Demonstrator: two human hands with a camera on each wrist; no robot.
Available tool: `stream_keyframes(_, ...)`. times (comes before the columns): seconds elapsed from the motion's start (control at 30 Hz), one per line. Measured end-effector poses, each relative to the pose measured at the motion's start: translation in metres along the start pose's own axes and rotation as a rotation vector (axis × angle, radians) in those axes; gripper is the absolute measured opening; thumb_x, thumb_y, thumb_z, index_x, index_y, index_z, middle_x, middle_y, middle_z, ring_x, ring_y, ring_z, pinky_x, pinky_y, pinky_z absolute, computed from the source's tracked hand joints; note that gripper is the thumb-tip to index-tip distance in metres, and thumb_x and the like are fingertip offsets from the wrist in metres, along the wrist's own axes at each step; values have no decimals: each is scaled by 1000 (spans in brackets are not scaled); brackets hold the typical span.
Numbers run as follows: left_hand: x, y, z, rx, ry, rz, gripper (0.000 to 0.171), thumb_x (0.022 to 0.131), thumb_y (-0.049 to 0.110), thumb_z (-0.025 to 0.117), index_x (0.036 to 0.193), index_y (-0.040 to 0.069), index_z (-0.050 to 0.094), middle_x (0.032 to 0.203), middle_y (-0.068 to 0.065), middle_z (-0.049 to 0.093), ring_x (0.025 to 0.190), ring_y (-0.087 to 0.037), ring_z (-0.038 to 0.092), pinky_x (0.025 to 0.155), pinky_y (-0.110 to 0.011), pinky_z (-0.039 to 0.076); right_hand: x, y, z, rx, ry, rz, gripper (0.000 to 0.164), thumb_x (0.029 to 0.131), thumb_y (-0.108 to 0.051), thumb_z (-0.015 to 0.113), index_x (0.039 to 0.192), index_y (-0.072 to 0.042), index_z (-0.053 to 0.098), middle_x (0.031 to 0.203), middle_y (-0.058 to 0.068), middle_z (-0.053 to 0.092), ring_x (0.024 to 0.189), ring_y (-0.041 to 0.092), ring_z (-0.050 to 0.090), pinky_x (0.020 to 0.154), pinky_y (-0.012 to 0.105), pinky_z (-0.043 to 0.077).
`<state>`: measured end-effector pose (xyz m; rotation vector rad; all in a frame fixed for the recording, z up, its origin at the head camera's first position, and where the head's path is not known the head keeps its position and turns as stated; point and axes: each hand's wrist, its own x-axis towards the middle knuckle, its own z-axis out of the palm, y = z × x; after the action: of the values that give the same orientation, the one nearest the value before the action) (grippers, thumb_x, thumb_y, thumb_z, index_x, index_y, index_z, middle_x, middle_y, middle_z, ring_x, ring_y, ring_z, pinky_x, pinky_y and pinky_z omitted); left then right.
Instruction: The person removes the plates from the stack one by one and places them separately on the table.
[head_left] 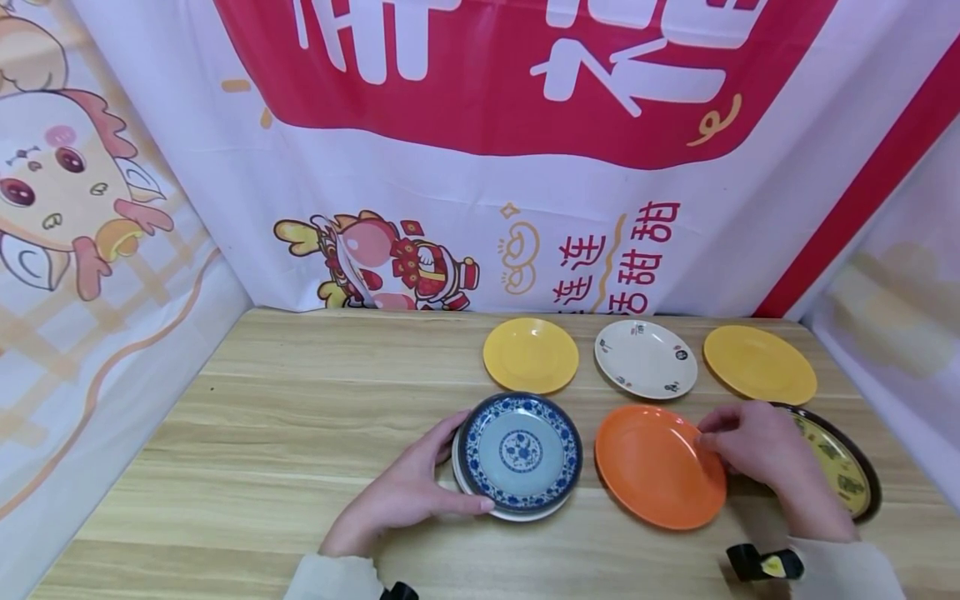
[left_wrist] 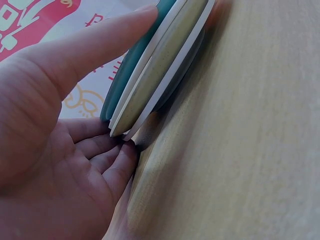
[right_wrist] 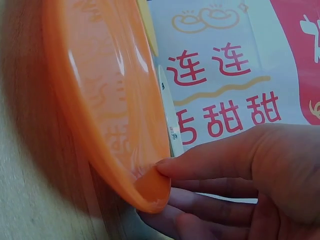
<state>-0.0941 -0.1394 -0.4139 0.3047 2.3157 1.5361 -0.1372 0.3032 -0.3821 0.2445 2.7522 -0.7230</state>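
Observation:
My left hand (head_left: 416, 483) grips the left side of a stack of plates, its thumb at the near rim and its fingers along the edges. On top lies a blue-patterned plate (head_left: 521, 451) with a dark rim; in the left wrist view, several plate edges (left_wrist: 155, 75) show beneath it, pale and greenish. My right hand (head_left: 761, 442) pinches the right rim of an orange plate (head_left: 660, 471). The right wrist view has the thumb inside that orange rim (right_wrist: 110, 100) and the fingers behind and under it. The orange plate is tilted in that view, with shadow below.
Behind stand a yellow plate (head_left: 531, 356), a white plate (head_left: 647, 359) with small dark motifs and another yellow plate (head_left: 760, 364), in a row. A dark-rimmed yellow plate (head_left: 843, 467) lies at the right, partly behind my right hand. Printed cloth (head_left: 420, 183) hangs at the wooden table's (head_left: 262, 433) back edge.

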Motion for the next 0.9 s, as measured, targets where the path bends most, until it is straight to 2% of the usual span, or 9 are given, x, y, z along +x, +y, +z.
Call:
stream_keyframes(0.17,0,0,0,1,-1,-3,118,75,33,100,170,16,32,174,-16,36,158,-41,41,133,-63,26,-1,-1,-3,-81,86,-26,32,94,-33,79,110,-6,81,96,11,77,89,29,61,73,38,53)
stream_keyframes(0.3,0,0,0,0,0,-7,118,75,33,100,170,16,32,174,-17,36,158,-42,41,132,-63,26,-6,-4,-2,-79,209,-71,42,94,-42,79,113,-4,79,98,14,78,89,29,63,71,38,54)
stream_keyframes(0.4,0,0,-1,2,-1,-12,118,75,33,100,170,17,32,174,-16,35,158,-42,40,132,-63,26,-9,-11,5,-39,295,-153,56,94,-51,80,123,-3,76,107,18,79,97,34,68,77,47,60)
stream_keyframes(0.5,0,0,-1,3,-1,-17,118,76,34,100,170,17,31,175,-17,35,158,-42,40,132,-63,26,-11,-21,16,15,331,-267,66,92,-55,82,133,-5,73,118,20,78,110,40,69,90,59,60)
stream_keyframes(0.63,0,-1,-1,3,1,-22,118,76,34,100,170,18,32,175,-16,35,158,-41,41,132,-63,27,-13,-38,31,58,304,-376,68,92,-52,83,140,-6,70,129,19,76,125,43,66,102,66,56)
stream_keyframes(0.77,0,-1,0,8,4,-25,118,75,36,100,170,18,32,175,-15,36,158,-41,41,132,-63,27,-17,-55,44,67,238,-401,69,93,-53,82,145,-11,67,140,15,72,135,42,61,111,68,52)
stream_keyframes(0.9,1,0,0,10,4,-7,117,76,35,100,170,16,32,174,-16,36,158,-42,41,132,-62,28,-22,-68,56,60,157,-434,77,87,-63,84,147,-18,66,144,8,70,138,38,61,113,68,51)
